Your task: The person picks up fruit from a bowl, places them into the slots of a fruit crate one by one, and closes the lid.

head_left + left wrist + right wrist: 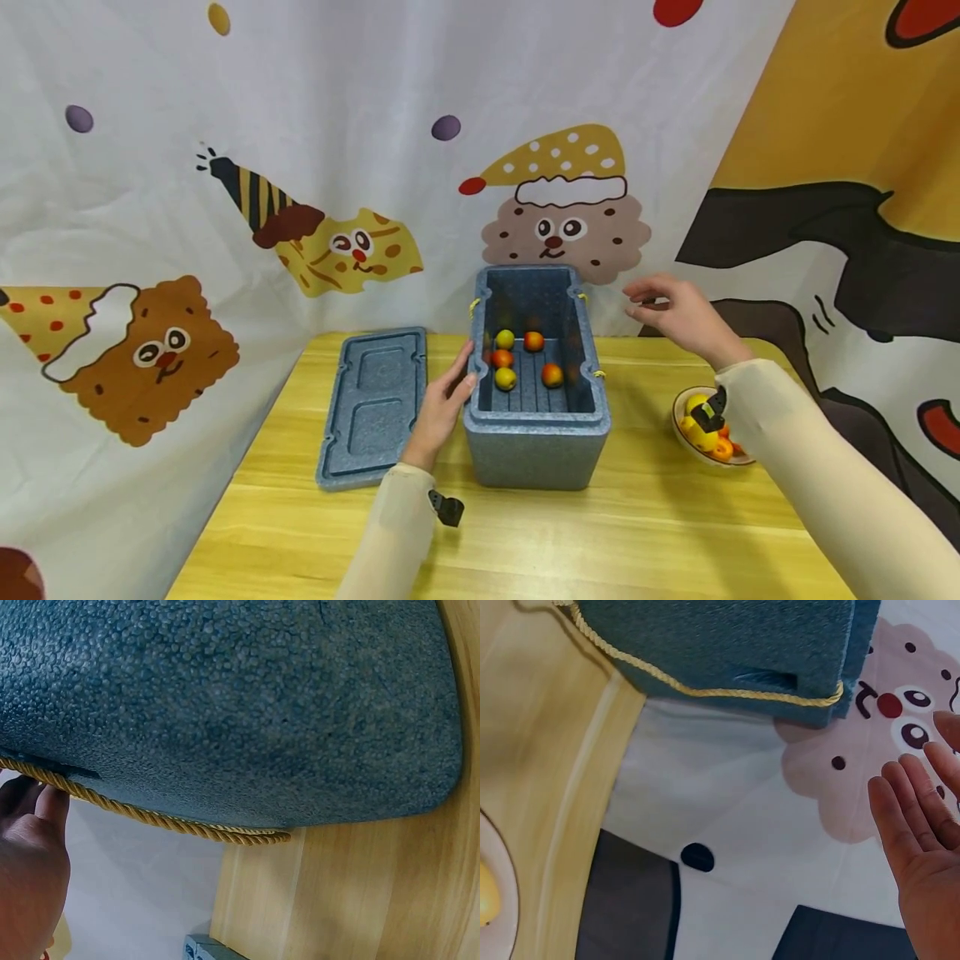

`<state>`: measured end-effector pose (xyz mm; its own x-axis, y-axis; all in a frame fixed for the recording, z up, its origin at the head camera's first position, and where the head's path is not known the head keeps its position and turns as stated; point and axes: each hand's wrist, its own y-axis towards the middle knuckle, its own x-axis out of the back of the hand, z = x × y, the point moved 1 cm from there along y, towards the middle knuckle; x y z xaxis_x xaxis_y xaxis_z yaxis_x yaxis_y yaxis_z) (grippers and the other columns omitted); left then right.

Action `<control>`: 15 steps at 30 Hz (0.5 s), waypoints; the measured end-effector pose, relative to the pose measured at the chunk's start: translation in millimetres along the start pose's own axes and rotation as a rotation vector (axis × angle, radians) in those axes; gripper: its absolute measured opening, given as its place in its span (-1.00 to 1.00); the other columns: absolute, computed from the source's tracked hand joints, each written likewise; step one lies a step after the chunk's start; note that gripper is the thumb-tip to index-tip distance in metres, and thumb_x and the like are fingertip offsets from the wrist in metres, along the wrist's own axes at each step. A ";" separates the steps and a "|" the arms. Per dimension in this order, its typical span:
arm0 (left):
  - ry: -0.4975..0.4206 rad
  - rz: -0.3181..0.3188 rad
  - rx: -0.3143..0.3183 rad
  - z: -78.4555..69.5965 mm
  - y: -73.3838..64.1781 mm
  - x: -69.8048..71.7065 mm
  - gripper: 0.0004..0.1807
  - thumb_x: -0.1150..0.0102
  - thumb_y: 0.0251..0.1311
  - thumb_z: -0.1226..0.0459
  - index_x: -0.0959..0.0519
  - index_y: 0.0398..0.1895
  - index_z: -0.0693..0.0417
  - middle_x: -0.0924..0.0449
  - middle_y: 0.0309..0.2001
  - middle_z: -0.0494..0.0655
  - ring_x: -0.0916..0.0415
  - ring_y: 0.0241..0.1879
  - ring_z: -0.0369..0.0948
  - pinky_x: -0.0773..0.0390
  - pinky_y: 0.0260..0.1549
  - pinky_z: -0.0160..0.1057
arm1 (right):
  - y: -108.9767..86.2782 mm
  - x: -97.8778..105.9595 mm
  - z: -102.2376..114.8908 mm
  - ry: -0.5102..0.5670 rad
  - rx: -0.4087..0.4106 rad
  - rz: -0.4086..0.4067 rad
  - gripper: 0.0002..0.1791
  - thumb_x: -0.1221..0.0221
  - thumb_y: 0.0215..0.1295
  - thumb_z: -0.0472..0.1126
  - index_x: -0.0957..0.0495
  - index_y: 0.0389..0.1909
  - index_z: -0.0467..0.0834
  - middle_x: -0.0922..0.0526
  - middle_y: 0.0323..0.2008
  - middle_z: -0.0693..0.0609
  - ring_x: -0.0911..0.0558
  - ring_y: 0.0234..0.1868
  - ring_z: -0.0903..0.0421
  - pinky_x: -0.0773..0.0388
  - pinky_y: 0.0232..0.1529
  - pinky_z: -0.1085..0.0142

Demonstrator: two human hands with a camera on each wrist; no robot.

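Observation:
A speckled blue-grey foam box (537, 458) stands uncovered on the table, with several small yellow and red-orange fruits (552, 375) on its ribbed floor. My left hand (438, 415) rests against the box's left side, its fingertips right at the rim. In the left wrist view that hand is partly cut off by the frame, beside a twisted yellow rope (150, 817) along the box wall. To the right of the box, my right hand (688, 321) is raised above the table, apart from everything. Its fingers (911, 806) are loosely extended in the right wrist view, holding nothing.
Left of the box lies its blue-grey lid (378, 408), with two recessed panels. A bowl (681, 442) of yellow and orange fruit stands at the right, partly behind the right sleeve. A printed cloth (360, 100) hangs behind the wooden table (555, 542).

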<state>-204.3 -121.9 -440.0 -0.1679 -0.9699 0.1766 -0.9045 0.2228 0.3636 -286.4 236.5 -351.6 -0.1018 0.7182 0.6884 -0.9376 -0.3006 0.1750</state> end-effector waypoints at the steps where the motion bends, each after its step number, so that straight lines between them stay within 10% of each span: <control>1: -0.001 0.001 0.001 0.0 -0.2 -0.1 -0.45 0.07 0.45 0.41 -0.16 0.46 0.35 -0.09 0.46 0.20 -0.07 0.42 0.04 -0.21 0.28 0.01 | -1.7 0.2 -2.6 -0.005 -0.012 -0.002 -0.69 -0.18 0.40 -0.27 -0.56 0.11 -0.27 -0.56 0.07 -0.14 -0.53 0.03 -0.07 -0.48 0.06 0.00; 15: 0.030 0.007 0.015 -0.4 0.4 1.8 -0.45 0.08 0.48 0.35 -0.16 0.47 0.30 -0.10 0.47 0.14 -0.09 0.42 -0.02 -0.22 0.28 0.00 | -45.5 19.6 -54.0 -0.101 -0.137 -0.037 -0.53 -0.16 0.42 -0.02 -0.51 0.15 -0.27 -0.52 0.11 -0.24 -0.52 0.07 -0.24 -0.45 0.01 -0.17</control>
<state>-204.7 -123.5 -439.2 -0.1630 -0.9648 0.2065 -0.9092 0.2282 0.3482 -263.6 298.1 -384.1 -0.0390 0.6581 0.7519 -0.9773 -0.1818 0.1085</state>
